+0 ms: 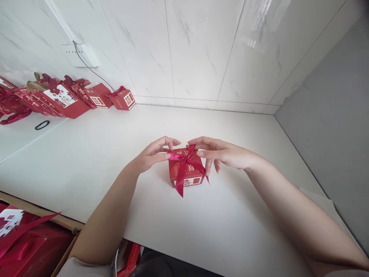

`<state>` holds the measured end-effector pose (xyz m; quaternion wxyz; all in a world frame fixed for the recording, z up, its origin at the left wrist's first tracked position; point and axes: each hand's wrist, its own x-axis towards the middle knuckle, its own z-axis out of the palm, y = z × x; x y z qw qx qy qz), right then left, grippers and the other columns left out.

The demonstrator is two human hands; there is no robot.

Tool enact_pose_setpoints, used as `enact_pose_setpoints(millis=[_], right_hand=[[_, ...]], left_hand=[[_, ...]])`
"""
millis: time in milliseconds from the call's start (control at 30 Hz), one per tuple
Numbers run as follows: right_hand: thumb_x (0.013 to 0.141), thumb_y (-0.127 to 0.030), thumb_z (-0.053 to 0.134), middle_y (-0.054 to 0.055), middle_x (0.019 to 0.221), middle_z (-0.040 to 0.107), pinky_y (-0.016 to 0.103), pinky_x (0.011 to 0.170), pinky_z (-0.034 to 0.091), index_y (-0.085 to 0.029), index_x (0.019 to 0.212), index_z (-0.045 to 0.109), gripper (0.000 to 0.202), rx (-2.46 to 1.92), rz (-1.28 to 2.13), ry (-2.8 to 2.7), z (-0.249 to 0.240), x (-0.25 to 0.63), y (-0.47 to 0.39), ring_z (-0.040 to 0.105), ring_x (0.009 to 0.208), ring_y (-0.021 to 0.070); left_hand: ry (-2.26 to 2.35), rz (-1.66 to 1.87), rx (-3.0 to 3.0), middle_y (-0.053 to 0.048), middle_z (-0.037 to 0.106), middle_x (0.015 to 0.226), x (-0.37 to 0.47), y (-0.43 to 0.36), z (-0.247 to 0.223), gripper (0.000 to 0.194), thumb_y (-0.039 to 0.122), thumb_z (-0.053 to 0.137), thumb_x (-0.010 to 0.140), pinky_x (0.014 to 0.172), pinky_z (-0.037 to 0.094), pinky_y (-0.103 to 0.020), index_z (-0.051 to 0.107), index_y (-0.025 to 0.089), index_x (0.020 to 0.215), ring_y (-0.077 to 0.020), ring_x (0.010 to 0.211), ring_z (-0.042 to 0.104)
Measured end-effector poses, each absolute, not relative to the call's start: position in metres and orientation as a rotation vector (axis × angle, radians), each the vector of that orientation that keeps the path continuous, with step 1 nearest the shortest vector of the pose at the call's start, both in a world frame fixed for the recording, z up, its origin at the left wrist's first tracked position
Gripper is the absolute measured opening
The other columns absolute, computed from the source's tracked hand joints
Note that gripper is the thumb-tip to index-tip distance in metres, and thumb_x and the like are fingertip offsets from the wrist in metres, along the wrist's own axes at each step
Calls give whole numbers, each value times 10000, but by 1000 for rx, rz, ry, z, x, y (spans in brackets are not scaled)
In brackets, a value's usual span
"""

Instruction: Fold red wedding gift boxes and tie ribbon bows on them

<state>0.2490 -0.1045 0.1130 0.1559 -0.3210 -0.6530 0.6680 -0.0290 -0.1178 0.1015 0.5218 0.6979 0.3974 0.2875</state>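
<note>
A small red gift box [174, 175] with white lettering and a white patterned front stands on the white table [161, 231]. Across its top a dark red satin ribbon [181, 179] is tied in a bow, the tails hanging over the front and the right corner. My left hand [154, 154] pinches the bow's left loop between thumb and fingers. At the upper right loop, my right hand [220, 152] has its thumb and forefinger closed on the ribbon, while its lower fingers reach down beside the box's right side.
Along the tiled wall at the back left stand several red gift bags [76, 109] and two red boxes, one a ribboned box [123, 100]. A black elastic band [42, 125] lies near them. Below the table's left edge, a cardboard carton [66, 250] holds red packages. A grey wall [331, 115] bounds the right.
</note>
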Motion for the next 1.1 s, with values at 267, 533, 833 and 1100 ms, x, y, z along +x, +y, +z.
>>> enact_pose_setpoints(millis=[267,533,833,1100], right_hand=[[911,-386,621,50,1173,674,205,465,433,-299,1290,510,405,-912,1918,-1835,113,248,-104,714,674,142],[868,-429,654,-26,640,637,225,414,308,-210,1142,611,353,-874,1906,-1633,114,246,-103,516,419,88],[896,-419,634,-54,625,507,233,445,251,-216,1071,632,268,-792,1838,-1820,98,238,-102,363,466,71],[905,-352,632,-84,613,392,244,476,262,-234,1130,592,257,-737,1645,-1800,85,241,-95,319,494,81]], left_hand=[[952,678,1775,-100,554,1317,-26,-118,99,183,360,627,848,962,494,-416,629,191,777,-300,1214,541],[956,668,1740,-94,590,1268,-18,-120,97,304,422,567,894,876,530,-378,721,193,767,-272,1080,617],[1053,694,1769,-86,586,1232,-3,-125,85,216,410,728,780,872,543,-367,720,194,784,-257,1057,622],[966,552,1702,-97,528,1303,-1,-127,90,230,357,780,730,859,580,-365,746,209,902,-260,1065,633]])
